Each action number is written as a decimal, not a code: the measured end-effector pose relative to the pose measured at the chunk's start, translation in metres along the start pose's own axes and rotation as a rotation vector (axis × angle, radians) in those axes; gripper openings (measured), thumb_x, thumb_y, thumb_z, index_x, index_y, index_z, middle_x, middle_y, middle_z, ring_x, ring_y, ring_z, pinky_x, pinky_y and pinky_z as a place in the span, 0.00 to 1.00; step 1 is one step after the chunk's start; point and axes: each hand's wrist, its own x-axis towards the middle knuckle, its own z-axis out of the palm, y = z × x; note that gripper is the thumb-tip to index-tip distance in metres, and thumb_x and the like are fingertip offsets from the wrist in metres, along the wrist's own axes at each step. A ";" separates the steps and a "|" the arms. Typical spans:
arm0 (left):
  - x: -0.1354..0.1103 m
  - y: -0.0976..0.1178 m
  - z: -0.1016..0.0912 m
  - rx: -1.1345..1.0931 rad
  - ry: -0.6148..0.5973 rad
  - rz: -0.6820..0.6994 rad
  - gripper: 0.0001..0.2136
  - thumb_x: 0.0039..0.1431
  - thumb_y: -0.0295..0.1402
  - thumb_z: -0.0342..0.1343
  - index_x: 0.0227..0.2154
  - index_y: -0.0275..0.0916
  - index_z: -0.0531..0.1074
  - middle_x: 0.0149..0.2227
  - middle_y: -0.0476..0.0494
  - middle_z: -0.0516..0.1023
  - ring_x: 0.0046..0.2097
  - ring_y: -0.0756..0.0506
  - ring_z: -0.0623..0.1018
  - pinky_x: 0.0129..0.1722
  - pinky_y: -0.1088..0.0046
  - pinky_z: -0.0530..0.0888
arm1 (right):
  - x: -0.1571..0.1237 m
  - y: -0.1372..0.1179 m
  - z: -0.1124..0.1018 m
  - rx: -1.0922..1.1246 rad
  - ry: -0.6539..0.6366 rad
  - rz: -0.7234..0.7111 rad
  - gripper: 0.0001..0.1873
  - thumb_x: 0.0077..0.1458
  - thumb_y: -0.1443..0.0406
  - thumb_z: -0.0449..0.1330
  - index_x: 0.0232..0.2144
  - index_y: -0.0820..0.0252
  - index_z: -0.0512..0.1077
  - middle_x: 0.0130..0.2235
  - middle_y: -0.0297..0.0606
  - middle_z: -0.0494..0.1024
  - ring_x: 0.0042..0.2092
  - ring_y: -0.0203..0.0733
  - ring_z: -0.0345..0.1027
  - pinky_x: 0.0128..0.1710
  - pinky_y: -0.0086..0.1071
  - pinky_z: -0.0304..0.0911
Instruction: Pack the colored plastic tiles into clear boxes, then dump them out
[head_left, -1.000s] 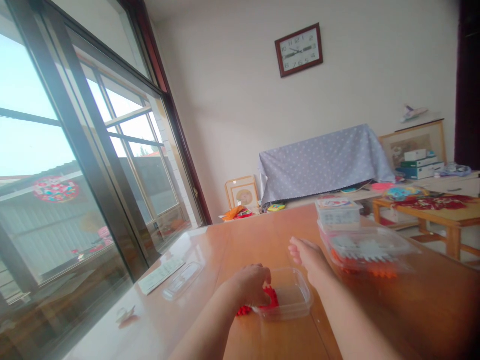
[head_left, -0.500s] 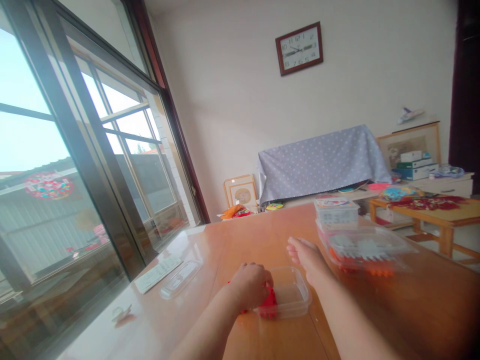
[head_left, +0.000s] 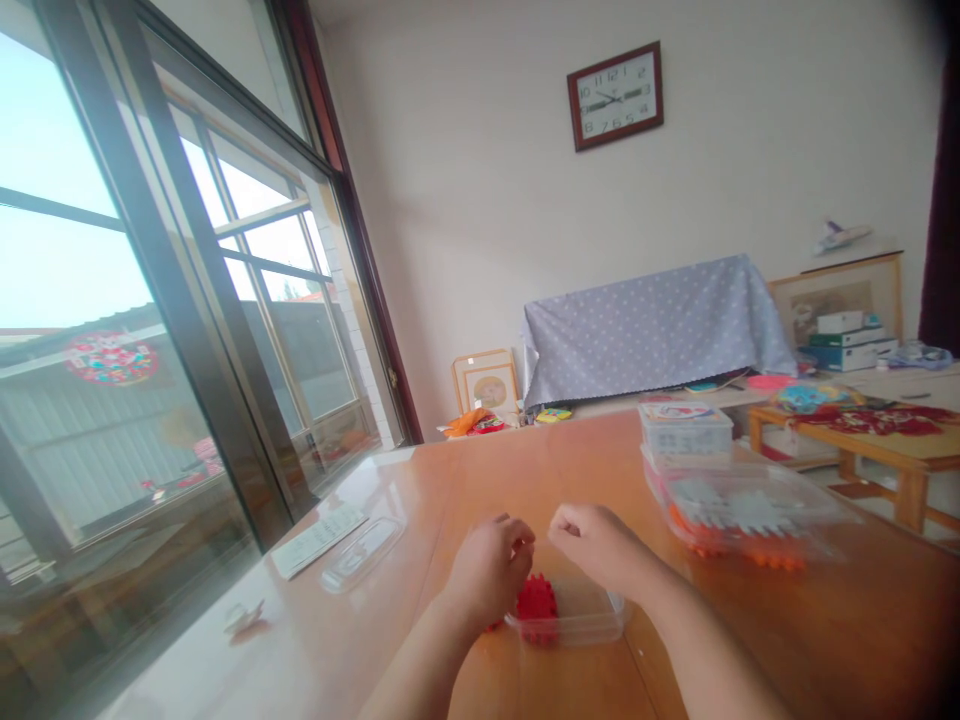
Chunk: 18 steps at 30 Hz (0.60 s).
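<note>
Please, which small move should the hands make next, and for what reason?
Perhaps lower the left hand to the red bit that shows, partly hidden, just outside the clear container. A red toothed piece already lies inside, seemingly with room to its right, so another could probably join it.

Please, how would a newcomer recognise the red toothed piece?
On the brown table, find the clear container near the left hand. Inside it, at the left, sits the red toothed piece; red sets it apart from the orange pieces farther right.
</note>
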 end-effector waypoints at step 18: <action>-0.043 -0.084 0.022 -0.219 0.743 -0.151 0.07 0.67 0.36 0.53 0.39 0.42 0.75 0.34 0.47 0.76 0.39 0.45 0.76 0.41 0.68 0.73 | -0.011 -0.020 0.034 -0.621 -0.284 -0.013 0.11 0.46 0.67 0.59 0.17 0.56 0.78 0.22 0.38 0.79 0.23 0.35 0.63 0.25 0.34 0.38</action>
